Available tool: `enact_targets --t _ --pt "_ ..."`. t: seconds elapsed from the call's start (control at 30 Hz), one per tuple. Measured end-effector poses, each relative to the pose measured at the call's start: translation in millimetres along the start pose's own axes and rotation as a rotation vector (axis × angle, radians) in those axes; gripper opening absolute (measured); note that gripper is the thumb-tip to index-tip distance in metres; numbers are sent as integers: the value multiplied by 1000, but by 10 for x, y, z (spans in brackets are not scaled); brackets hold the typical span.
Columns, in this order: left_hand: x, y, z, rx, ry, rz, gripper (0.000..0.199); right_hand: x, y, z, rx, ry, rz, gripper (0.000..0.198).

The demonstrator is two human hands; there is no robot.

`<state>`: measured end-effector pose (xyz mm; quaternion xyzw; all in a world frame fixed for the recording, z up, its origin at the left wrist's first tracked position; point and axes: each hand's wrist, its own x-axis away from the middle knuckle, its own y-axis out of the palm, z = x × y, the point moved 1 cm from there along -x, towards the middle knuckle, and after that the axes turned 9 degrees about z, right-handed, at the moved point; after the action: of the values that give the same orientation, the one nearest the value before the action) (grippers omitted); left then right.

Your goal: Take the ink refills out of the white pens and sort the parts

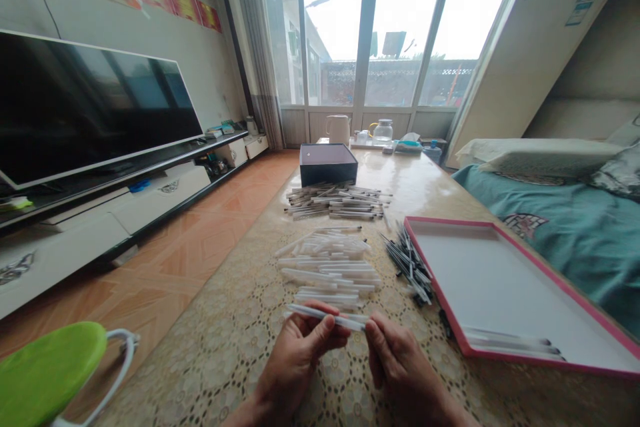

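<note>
My left hand point(306, 340) is closed round a slim, translucent white pen barrel point(350, 322), held level over the table; a second barrel may lie alongside it. At the barrel's right end, my right hand point(393, 350) pinches with thumb and fingers; any small part between them is hidden. Just beyond my hands lie rows of translucent pen barrels point(330, 273). To their right is a loose heap of thin dark pen parts point(407, 260). A shallow pink-rimmed box lid point(480, 287) holds a few pens point(515, 341) with dark ends along its near edge.
Farther back, a pile of dark-tipped pen pieces point(337, 201) lies before an open dark box point(329, 173). A pitcher point(339, 129), a glass jar point(383, 131) and a tissue pack point(409, 143) stand at the far end. A green stool point(50, 370) is at lower left.
</note>
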<state>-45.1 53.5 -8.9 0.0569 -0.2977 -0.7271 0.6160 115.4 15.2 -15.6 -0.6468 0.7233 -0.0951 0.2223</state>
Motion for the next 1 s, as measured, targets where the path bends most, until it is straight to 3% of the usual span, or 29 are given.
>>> enact_targets --t 0.1,0.2,0.37,0.47,0.53,0.6,0.73,0.87,1.0 --pt "24 26 30 -31 17 -14 12 9 -4 -19 94 -63 57 38" --pt "26 69 55 -163 89 -73 12 17 1 -61 197 -174 103 24" --pt "56 107 9 -290 143 -87 21 9 16 -57 208 -297 -14 22" --pt "206 129 67 -383 102 -31 39 -12 -29 -16 210 -248 130 24" --pt "301 157 203 -558 115 -42 37 -29 -64 4 202 -154 240 26" --pt "288 183 392 -789 240 -124 24 -46 -86 14 170 -67 285 29" --pt "-195 146 708 -1119 708 19 15 -65 -102 32 88 27 293 29" --pt "-864 78 713 -1148 749 104 17 -65 -116 53 59 62 330 29" --pt "-1197 76 601 -1193 742 136 15 -74 -126 52 94 46 390 28"
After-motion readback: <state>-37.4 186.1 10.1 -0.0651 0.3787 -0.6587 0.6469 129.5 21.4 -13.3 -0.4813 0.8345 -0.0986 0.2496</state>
